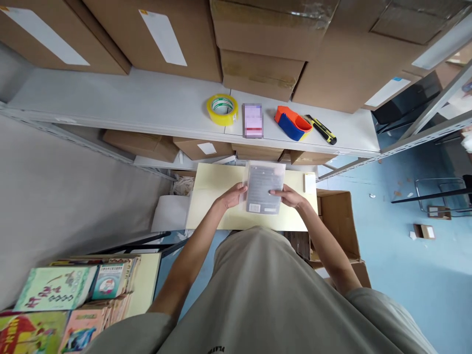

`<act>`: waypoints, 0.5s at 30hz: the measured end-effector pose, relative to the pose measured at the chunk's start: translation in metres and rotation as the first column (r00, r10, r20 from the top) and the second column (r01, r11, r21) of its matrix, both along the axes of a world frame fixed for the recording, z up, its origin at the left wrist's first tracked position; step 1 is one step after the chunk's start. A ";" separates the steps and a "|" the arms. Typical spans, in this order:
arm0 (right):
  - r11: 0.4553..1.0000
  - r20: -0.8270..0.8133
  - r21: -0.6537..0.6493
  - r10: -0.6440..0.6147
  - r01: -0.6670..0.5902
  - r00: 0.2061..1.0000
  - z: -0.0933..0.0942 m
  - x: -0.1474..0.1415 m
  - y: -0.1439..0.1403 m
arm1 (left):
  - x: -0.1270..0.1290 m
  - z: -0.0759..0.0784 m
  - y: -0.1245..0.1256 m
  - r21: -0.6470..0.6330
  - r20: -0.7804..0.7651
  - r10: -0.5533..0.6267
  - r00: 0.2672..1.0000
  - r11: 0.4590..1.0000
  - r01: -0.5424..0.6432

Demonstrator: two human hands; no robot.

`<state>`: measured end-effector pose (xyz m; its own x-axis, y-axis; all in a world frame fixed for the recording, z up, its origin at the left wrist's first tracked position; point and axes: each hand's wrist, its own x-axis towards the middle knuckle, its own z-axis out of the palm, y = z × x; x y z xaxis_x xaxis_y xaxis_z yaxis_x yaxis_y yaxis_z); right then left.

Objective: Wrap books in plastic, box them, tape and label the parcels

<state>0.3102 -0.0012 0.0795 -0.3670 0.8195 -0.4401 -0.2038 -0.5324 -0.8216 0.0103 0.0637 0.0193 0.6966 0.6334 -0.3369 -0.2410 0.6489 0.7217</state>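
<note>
A: What's hard to read?
B: The label on the grey book [264, 187]; it's inside a clear bag on the table [214, 196].
A: Hands?
B: Left hand [233, 196] at nine o'clock, right hand [289, 197] at three, fingers pinching its edges. An open box [337, 221] sits at four o'clock, contents hidden.

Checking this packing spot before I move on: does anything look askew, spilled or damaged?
Mostly tidy. Both hands, left hand and right hand, hold the grey book in a clear plastic sleeve squarely over the pale yellow board. Only small cardboard scraps lie scattered on the blue floor.
</note>
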 end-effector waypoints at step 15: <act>0.948 0.204 0.166 -0.302 0.271 0.931 0.007 0.001 0.000 | 0.031 0.050 0.009 0.192 -0.262 0.171 0.950 0.974 -0.122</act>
<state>0.3110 -0.0012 0.0865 -0.0127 0.9317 -0.3631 -0.1343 -0.3614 -0.9227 0.0412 0.0727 0.0690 0.4872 0.7865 -0.3795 -0.0999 0.4819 0.8705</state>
